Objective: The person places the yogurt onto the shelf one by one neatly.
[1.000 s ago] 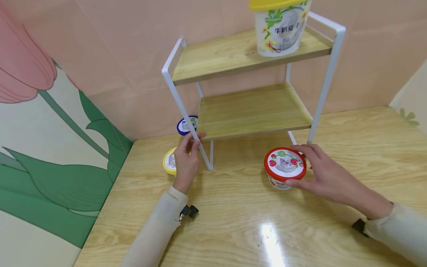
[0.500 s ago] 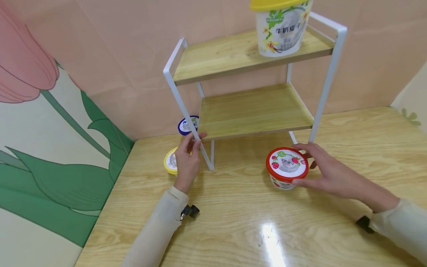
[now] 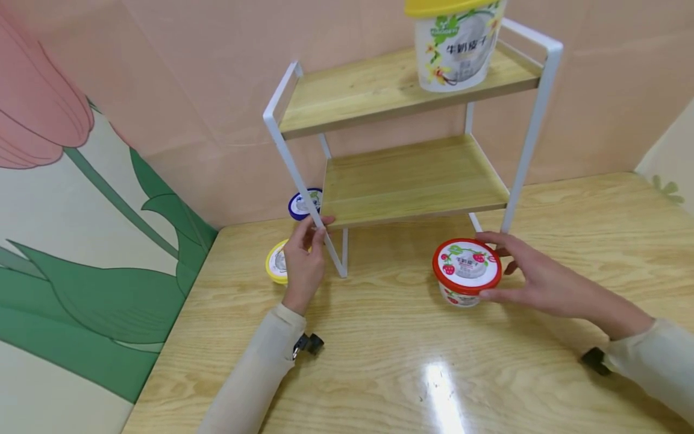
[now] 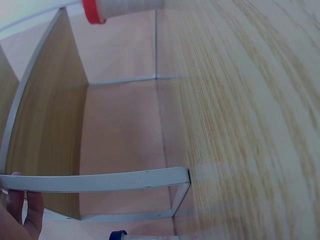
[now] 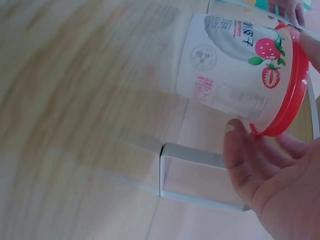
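My left hand [image 3: 305,259] pinches the white metal leg and lower board edge at the left front of a two-tier shelf rack [image 3: 417,178]. In the left wrist view, fingers [image 4: 32,212] curl round that white frame. My right hand [image 3: 534,277] is around the right side of a red-lidded tub [image 3: 467,265] with strawberry pictures, thumb at the front and fingers behind. This tub stands upright on the table in front of the rack's right leg. Fingers [image 5: 240,160] lie against the tub's wall and lid rim in the right wrist view.
A larger yellow-lidded tub [image 3: 458,48] stands on the top board's right end. Left of the rack, partly hidden, are a blue-lidded tub [image 3: 303,204] and a small yellow-lidded tub [image 3: 276,263]. The wooden table [image 3: 374,349] meets a printed wall cloth behind.
The red-lidded tub has shifted slightly to the right. My right hand has slid right too, its thumb drawn back towards the tub's edge. The left hand stays on the rack.
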Demonstrator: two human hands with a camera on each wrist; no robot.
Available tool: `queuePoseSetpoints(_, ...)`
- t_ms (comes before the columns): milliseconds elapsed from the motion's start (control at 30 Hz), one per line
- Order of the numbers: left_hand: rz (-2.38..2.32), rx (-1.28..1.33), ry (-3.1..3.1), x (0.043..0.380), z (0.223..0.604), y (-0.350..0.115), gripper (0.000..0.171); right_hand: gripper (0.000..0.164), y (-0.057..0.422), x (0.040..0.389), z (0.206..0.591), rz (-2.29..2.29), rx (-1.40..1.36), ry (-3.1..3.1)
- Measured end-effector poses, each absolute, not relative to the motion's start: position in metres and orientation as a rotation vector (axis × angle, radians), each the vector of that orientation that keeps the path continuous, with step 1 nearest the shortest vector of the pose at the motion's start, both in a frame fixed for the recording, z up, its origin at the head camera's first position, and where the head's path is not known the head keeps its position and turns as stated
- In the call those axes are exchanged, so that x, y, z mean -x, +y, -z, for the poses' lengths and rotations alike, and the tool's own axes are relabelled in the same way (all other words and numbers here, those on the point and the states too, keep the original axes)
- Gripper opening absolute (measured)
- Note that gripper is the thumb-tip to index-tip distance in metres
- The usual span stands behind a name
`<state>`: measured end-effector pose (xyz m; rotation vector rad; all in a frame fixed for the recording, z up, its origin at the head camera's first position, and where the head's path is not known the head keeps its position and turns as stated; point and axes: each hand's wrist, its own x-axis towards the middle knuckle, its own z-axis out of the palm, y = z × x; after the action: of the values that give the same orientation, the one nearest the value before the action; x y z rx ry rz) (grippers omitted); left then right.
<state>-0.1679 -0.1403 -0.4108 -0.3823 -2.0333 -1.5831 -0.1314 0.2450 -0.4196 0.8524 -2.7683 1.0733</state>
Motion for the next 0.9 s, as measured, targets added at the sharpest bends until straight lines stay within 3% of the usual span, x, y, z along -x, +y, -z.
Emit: queuePoseSetpoints(900, 1.557, 0.368, -2.047, 0.1686, 0.4122, -0.1402, 0.023, 0.091, 0.2455, 0.1375, 0.4274, -1.379, -0.787, -2.956)
